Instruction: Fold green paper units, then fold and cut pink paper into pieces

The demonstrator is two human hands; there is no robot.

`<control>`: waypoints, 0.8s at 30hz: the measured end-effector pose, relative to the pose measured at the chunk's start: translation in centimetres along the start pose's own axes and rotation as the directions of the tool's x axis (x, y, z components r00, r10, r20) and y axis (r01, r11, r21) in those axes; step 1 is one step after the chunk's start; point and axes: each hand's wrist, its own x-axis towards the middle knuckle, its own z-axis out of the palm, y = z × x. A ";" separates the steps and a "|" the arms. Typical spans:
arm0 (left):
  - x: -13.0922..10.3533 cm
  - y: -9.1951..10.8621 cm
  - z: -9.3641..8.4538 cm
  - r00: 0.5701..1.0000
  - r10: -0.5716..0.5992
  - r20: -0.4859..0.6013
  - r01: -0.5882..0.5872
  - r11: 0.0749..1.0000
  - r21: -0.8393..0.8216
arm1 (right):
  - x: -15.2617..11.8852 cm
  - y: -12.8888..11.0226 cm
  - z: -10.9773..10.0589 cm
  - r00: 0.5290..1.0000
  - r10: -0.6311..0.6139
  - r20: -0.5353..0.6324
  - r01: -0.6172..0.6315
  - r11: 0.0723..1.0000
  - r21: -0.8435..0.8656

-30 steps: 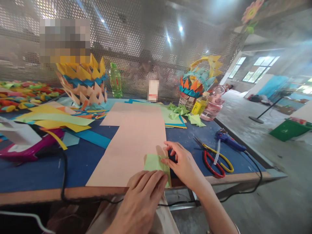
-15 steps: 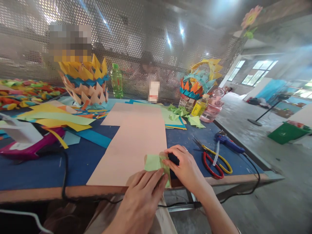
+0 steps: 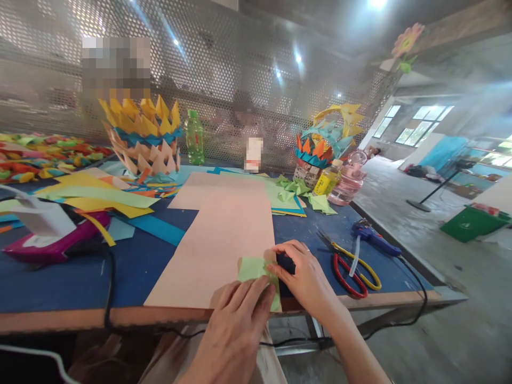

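A small piece of light green paper (image 3: pixel 250 266) lies folded near the front edge of a large pale pink sheet (image 3: pixel 232 229). My left hand (image 3: pixel 240 320) bears down on its lower part, fingers together and thumb alongside, gripping it against the sheet. From the right, my right hand (image 3: pixel 306 272) pinches the paper's right edge between thumb and curled fingers. The fingertips of both hands nearly meet and cover part of the folds.
Scissors (image 3: pixel 352 266) with red and yellow handles and a blue glue gun (image 3: pixel 376 238) lie at right. Folded green pieces (image 3: pixel 296 186), bottles and a paper basket (image 3: pixel 314 152) stand behind. At left are paper strips (image 3: pixel 100 194), a magenta tool (image 3: pixel 60 242) and a tiered paper basket (image 3: pixel 144 133).
Both hands keep almost the same hold on the green paper. The camera view has tilted slightly, shifting the scene a little downward.
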 end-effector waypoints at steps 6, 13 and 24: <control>-0.6 -0.1 0.9 0.998 -0.010 -0.066 0.015 0.997 0.069 | -0.1 0.2 0.2 0.999 -0.027 -0.017 0.027 0.999 -0.027; -0.8 0.1 0.9 0.999 -0.013 -0.051 0.018 0.993 0.115 | -0.1 0.4 0.5 0.998 -0.057 -0.021 0.056 0.997 -0.052; -0.7 0.0 1.2 0.997 -0.001 -0.077 0.009 0.995 0.097 | -3.8 -1.4 0.9 0.988 -0.075 -0.132 0.066 0.996 -0.067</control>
